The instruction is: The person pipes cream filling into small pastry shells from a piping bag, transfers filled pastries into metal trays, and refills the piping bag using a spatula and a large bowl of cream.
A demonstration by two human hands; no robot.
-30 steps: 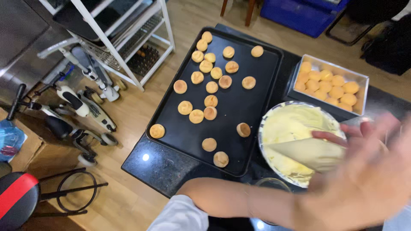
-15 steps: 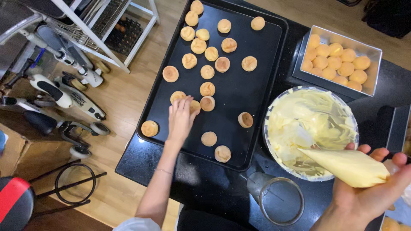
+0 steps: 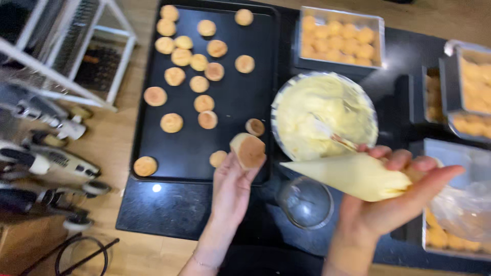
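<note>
My left hand (image 3: 231,190) holds one small round golden pastry puff (image 3: 247,150) up above the near right corner of a black baking tray (image 3: 235,138), flat side facing me. My right hand (image 3: 388,204) grips a cream-filled piping bag (image 3: 348,175), its pointed tip aimed left toward the puff, a short gap apart. Several more puffs (image 3: 203,104) lie scattered on the tray. A glass bowl of pale yellow cream (image 3: 323,113) sits just beyond the bag.
A clear empty glass (image 3: 305,202) stands on the black counter under the bag. Metal tins of puffs (image 3: 340,37) sit at the back and along the right edge (image 3: 473,89). A white rack (image 3: 66,61) and handheld appliances (image 3: 46,163) lie on the wooden floor at left.
My left hand picked a puff off the tray and drew it back toward me. My right hand brought the piping bag left and up, tip toward the puff.
</note>
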